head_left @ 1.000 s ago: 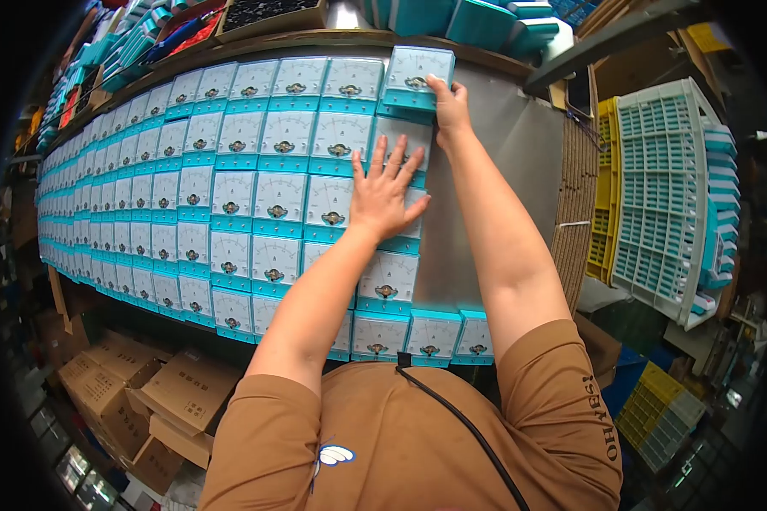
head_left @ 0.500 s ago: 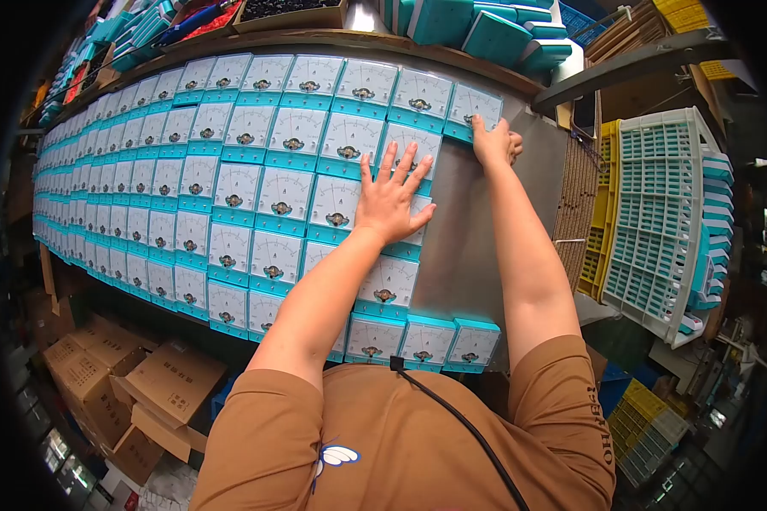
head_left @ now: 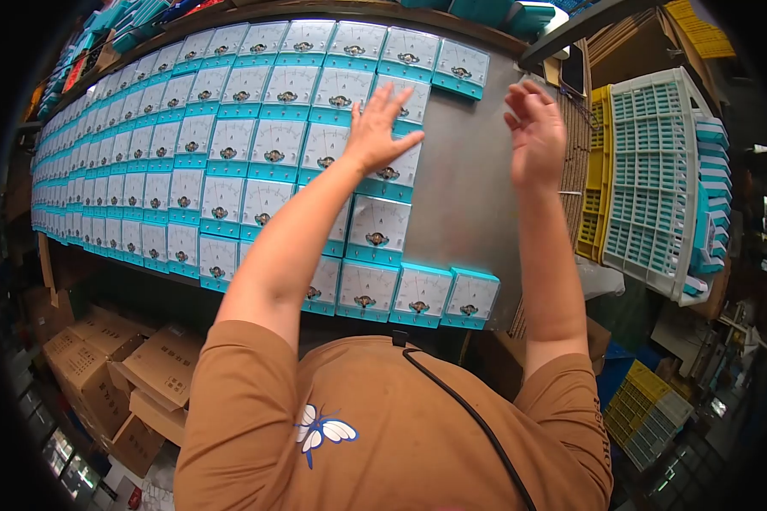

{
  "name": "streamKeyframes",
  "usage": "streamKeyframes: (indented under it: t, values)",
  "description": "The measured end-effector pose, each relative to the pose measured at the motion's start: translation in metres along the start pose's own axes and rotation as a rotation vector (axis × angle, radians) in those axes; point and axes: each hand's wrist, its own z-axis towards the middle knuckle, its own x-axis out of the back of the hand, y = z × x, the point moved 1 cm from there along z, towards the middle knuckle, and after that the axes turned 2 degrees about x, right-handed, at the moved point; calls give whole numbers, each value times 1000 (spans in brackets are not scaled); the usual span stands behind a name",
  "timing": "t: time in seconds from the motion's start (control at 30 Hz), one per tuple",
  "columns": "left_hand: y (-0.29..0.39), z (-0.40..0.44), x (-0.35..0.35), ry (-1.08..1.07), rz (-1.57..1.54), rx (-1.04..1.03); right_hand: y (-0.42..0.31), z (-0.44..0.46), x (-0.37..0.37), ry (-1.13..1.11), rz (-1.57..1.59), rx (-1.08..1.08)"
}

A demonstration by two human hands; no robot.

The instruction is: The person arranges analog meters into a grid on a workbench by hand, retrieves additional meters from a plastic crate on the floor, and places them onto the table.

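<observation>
Rows of panel meters with white dial faces and turquoise bases cover the left and middle of the metal table (head_left: 464,221). My left hand (head_left: 379,132) is spread over the right part of these rows, fingers apart, holding nothing; I cannot tell whether it touches the meters beneath. One panel meter (head_left: 462,64) sits at the far right end of the back row. My right hand (head_left: 537,132) is raised over the right side of the table, fingers loosely curled and apart, with nothing visible in it. At the front edge stands another panel meter (head_left: 471,298).
To the right, a white plastic crate (head_left: 652,179) and a yellow crate (head_left: 601,170) stand beside stacked cardboard (head_left: 571,162). A metal bar (head_left: 588,34) crosses the back right corner. Cardboard boxes (head_left: 158,366) lie below the table at left. A black cable (head_left: 460,409) hangs down my shirt.
My right hand has come off the end meter of the back row and moved right and nearer. My left hand has shifted slightly left. The view has tilted a little.
</observation>
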Motion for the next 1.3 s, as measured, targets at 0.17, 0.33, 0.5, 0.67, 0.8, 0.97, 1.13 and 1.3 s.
streamKeyframes:
  t: [0.17,0.33,0.5,0.67,0.8,0.97,1.13,1.3]
  values:
    - [33,-40,76,195,-453,15,-175,-110,-59,-613,645,58]
    - [63,-130,112,179,-637,-54,-222,-205,-120,-967,723,56]
    - [44,-254,161,164,-604,58,-212,-286,-196,-1214,766,-127]
    - [-15,-451,208,306,-405,510,-200,-380,-285,-1591,861,-340]
    - [-31,-646,197,321,-110,909,-184,-468,-360,-1937,952,-565]
    - [41,-807,169,108,-220,1230,-168,-577,-425,-2244,1011,-858]
    - [100,-837,125,192,-617,1428,-151,-655,-468,-2420,1015,-1096]
    - [133,-833,118,295,-920,1480,-131,-702,-491,-2521,1009,-1353]
